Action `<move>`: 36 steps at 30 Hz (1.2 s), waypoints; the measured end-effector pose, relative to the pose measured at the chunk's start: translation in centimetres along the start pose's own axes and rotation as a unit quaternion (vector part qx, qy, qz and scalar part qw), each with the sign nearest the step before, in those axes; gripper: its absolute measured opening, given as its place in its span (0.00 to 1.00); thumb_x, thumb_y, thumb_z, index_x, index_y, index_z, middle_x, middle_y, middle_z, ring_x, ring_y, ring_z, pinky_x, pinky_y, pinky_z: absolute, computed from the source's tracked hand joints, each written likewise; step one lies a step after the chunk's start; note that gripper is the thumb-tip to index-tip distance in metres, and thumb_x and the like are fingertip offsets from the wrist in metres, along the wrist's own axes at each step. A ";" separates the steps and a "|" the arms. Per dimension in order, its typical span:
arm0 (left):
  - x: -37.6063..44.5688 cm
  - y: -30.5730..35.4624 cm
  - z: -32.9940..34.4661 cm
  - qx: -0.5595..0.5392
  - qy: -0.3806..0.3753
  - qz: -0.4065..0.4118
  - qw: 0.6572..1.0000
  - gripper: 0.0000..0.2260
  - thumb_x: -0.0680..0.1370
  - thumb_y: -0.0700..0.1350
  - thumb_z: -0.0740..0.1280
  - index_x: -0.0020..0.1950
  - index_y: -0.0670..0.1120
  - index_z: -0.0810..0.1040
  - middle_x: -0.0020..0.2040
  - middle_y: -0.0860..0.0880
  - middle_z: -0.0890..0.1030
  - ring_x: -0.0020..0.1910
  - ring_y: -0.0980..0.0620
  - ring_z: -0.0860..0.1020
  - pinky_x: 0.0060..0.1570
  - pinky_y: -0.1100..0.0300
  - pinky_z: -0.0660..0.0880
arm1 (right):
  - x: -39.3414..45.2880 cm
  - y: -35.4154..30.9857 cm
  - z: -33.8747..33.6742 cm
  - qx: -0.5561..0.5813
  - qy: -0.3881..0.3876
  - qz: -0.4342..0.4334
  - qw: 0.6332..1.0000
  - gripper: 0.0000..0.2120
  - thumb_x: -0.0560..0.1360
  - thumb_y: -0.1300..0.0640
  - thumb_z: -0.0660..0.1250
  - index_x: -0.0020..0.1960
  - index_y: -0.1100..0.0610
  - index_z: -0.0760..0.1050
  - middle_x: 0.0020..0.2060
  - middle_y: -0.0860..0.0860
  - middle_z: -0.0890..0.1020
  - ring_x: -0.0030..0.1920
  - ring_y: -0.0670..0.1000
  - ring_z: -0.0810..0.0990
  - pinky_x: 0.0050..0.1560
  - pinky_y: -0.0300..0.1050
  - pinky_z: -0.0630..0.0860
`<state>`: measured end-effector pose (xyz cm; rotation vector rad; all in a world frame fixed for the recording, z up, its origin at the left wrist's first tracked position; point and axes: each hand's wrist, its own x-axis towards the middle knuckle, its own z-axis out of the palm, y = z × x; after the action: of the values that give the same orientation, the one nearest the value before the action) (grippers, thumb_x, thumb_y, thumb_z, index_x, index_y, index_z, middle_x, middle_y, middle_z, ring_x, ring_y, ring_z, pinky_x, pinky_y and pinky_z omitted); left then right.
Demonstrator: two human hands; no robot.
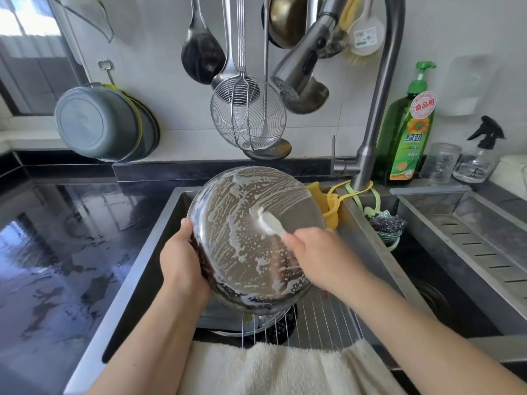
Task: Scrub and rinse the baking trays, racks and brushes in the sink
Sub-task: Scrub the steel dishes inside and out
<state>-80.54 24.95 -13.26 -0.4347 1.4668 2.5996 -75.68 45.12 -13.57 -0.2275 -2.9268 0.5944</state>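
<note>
Tray: a round metal baking tray (pixel 251 238) was held tilted above the sink (pixel 159 240), its soapy face turned toward the person, foam streaked across it.
Left hand: the left hand (pixel 182 260) gripped the tray's left rim, fingers curled behind it and thumb on the front edge.
Right hand: the right hand (pixel 319 252) was closed round the handle of a small white brush (pixel 271 222), bristle end pressed against the tray's face right of centre.
Beneath: a wire rack (pixel 313 320) and other metalware lay in the sink bottom under the tray, not yet handled by either hand.
Front edge: a pale towel (pixel 279 369) was draped over the sink's front edge.
Back edge: the faucet (pixel 302 64) head hung above the tray with no water visibly running; a green detergent bottle (pixel 405 132) stood at the sink's back right corner.
Stage (judged): scrubbing in progress; rinsing outstanding.
Risk (judged): the soap-slick rim, held by one hand only, could slip under brush pressure and drop onto the rack below.
Risk (judged): hard strokes could fling suds onto the wet counter (pixel 57 238) to the left.
</note>
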 end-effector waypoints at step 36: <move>0.9 0.0 -0.4 -0.077 0.078 0.011 0.994 0.16 0.85 0.58 0.61 0.55 0.50 0.83 0.47 0.50 0.89 0.50 0.47 0.86 0.54 0.49 0.81 | 2.2 3.6 0.9 0.007 -0.037 0.142 0.989 0.26 0.85 0.42 0.50 0.38 0.56 0.72 0.37 0.55 0.79 0.35 0.53 0.76 0.31 0.46 0.65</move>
<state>-81.33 24.54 -13.71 -0.6556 1.3244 2.7626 -77.51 48.45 -15.54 -0.6412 -2.9822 0.6743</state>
